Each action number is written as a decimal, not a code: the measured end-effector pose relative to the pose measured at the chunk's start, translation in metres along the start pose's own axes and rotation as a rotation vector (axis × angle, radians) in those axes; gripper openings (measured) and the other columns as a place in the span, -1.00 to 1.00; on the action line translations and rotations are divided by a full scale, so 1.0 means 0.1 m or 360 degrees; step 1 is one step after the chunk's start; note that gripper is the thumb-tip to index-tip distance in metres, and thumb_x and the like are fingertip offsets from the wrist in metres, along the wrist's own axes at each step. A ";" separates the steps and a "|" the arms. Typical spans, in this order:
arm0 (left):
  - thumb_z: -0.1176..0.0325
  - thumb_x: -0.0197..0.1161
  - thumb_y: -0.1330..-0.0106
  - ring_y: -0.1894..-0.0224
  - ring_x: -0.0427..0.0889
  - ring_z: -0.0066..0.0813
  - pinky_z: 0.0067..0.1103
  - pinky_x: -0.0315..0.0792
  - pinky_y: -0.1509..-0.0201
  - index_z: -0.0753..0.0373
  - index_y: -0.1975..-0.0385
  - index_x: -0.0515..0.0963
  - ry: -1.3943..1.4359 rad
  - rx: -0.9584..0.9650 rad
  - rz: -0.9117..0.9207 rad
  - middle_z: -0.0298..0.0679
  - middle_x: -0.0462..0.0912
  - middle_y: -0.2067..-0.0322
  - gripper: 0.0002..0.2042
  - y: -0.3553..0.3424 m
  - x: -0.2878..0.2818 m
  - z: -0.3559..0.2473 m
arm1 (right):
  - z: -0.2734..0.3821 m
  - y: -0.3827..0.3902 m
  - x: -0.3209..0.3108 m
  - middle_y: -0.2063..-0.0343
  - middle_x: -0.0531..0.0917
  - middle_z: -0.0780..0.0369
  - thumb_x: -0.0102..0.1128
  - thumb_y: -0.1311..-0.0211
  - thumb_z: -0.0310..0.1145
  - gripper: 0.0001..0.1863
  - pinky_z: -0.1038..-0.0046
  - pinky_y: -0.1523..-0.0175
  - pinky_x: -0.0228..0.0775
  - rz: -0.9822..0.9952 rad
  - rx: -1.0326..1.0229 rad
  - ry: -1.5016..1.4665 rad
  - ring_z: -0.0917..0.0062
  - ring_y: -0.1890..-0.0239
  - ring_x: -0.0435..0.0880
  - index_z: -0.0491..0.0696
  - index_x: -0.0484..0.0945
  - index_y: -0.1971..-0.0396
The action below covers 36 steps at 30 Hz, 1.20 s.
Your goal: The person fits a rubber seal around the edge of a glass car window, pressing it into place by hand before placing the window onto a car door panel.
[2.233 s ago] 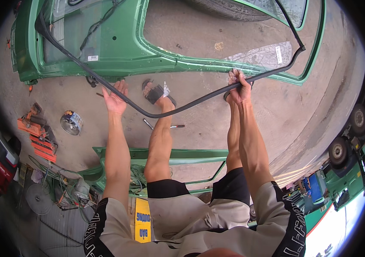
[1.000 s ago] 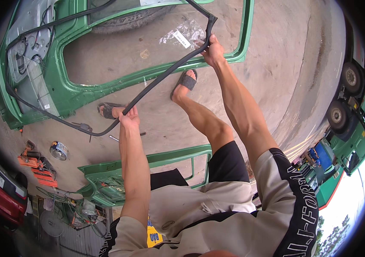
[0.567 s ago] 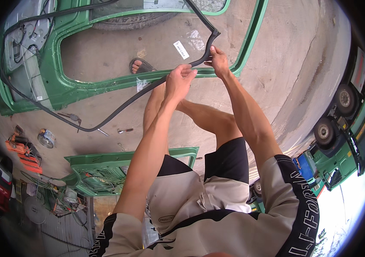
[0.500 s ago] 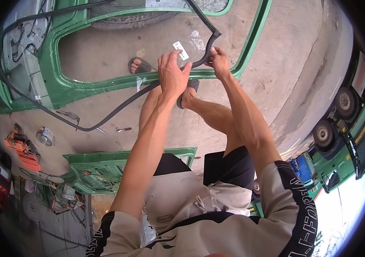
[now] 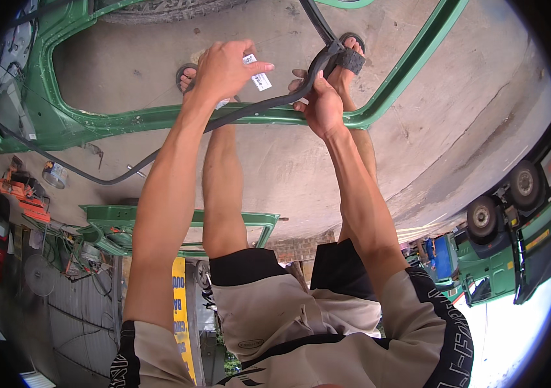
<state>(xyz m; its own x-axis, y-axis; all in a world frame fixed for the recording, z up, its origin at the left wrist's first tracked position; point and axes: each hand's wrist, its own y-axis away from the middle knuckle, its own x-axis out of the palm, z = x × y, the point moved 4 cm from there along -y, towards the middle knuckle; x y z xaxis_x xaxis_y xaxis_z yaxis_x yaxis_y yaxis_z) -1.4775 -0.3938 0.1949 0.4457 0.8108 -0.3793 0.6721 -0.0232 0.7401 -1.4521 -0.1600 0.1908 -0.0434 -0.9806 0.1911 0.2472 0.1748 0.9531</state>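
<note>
A black rubber door seal (image 5: 259, 105) loops across a green vehicle door frame (image 5: 152, 121) and sags over its near edge at the left. My right hand (image 5: 325, 110) is closed around the seal near its moulded corner, thumb on one side and fingertips on the other. My left hand (image 5: 223, 68) hovers above the frame opening, apart from the seal, its thumb and forefinger spread. A white printed tag (image 5: 258, 72) shows between that thumb and forefinger; whether they touch it I cannot tell.
My sandalled feet show inside the frame opening, with a tyre (image 5: 172, 10) beyond. Another green door panel (image 5: 110, 226) lies nearer me. Orange tools (image 5: 26, 194) and a round tin (image 5: 55, 174) sit on the left floor. A green truck (image 5: 502, 258) stands at the right.
My left hand has come away from the seal and moved left and farther off. My right hand still holds the seal, fingers more wrapped. My right foot has stepped into the frame opening.
</note>
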 end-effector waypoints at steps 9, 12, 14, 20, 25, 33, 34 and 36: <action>-0.03 0.54 -0.11 0.35 0.72 -0.06 -0.25 0.51 0.23 0.26 0.34 0.65 -0.0046 -0.0001 -0.0059 -0.09 0.73 0.47 -0.57 0.02 -0.03 -0.09 | 0.14 -0.03 0.14 0.14 0.74 0.04 -0.45 -0.68 -0.04 -0.39 0.30 -0.02 0.53 -0.0020 0.0039 0.0314 0.34 0.11 0.72 -0.23 0.50 -0.10; -0.04 0.53 -0.11 0.32 0.72 -0.04 -0.20 0.52 0.19 0.26 0.35 0.65 -0.0083 0.0000 -0.0030 -0.09 0.73 0.46 -0.56 0.02 -0.03 -0.12 | 0.23 -0.09 0.11 0.18 0.75 0.04 -0.40 -0.63 -0.18 -0.47 0.27 0.01 0.56 -0.0036 -0.0020 0.0353 0.34 0.20 0.74 -0.25 0.53 -0.04; -0.04 0.53 -0.11 0.31 0.72 -0.04 -0.21 0.52 0.17 0.26 0.36 0.65 -0.0096 -0.0014 -0.0026 -0.10 0.73 0.46 -0.57 0.02 -0.02 -0.08 | 0.31 -0.08 0.20 0.18 0.76 0.06 -0.36 -0.60 -0.30 -0.55 0.31 0.12 0.60 -0.0051 -0.0074 0.0400 0.38 0.26 0.76 -0.25 0.55 -0.02; 0.00 0.53 -0.13 0.42 0.68 -0.07 -0.25 0.48 0.28 0.27 0.43 0.60 0.0015 0.0079 -0.0080 -0.09 0.68 0.56 -0.58 -0.01 0.06 -0.10 | 0.57 -0.07 0.46 -0.07 0.66 0.10 -0.23 -0.23 -0.65 -0.44 0.39 -0.04 0.52 -0.0214 -0.0757 0.0899 0.43 0.07 0.71 -0.24 0.38 -0.27; 0.04 0.54 -0.12 0.31 0.73 -0.05 -0.22 0.53 0.15 0.25 0.44 0.62 0.0010 0.0093 -0.0040 -0.11 0.73 0.49 -0.62 -0.01 0.01 -0.13 | 0.66 -0.05 0.44 -0.22 0.57 0.08 -0.24 -0.53 -0.24 -0.44 0.32 -0.17 0.40 0.0162 -0.0730 0.0678 0.35 -0.15 0.58 -0.17 0.24 -0.42; 0.02 0.54 -0.11 0.42 0.67 -0.07 -0.23 0.47 0.27 0.25 0.46 0.59 0.0091 0.0157 -0.0155 -0.13 0.67 0.57 -0.60 0.01 0.10 0.05 | 0.76 -0.34 0.58 0.19 0.76 0.03 -0.53 -0.57 0.33 -0.12 0.36 0.11 0.58 0.0220 -0.0243 0.0723 0.35 0.24 0.75 -0.22 0.51 -0.12; 0.02 0.54 -0.11 0.40 0.68 -0.06 -0.22 0.48 0.26 0.25 0.44 0.60 0.0076 0.0190 -0.0180 -0.13 0.68 0.56 -0.61 -0.02 0.08 0.03 | 0.78 -0.36 0.57 0.20 0.74 0.01 -0.52 -0.57 0.32 -0.14 0.34 0.13 0.60 0.0150 -0.0223 0.0710 0.30 0.25 0.76 -0.23 0.49 -0.07; 0.02 0.53 -0.11 0.38 0.69 -0.05 -0.21 0.48 0.25 0.25 0.43 0.61 0.0076 0.0204 -0.0185 -0.12 0.68 0.54 -0.60 -0.02 0.07 0.00 | 0.81 -0.41 0.56 0.20 0.72 -0.01 -0.51 -0.58 0.31 -0.16 0.32 0.14 0.63 0.0079 -0.0203 0.0716 0.25 0.25 0.78 -0.24 0.47 -0.01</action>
<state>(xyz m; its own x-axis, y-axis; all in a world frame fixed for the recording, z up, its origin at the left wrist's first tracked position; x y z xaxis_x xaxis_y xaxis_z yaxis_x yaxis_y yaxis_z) -1.4759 -0.3878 0.1903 0.3340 0.8391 -0.4294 0.7889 0.0005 0.6146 -1.5431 -0.2148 0.1812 0.3887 -0.9171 0.0883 0.3564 0.2380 0.9035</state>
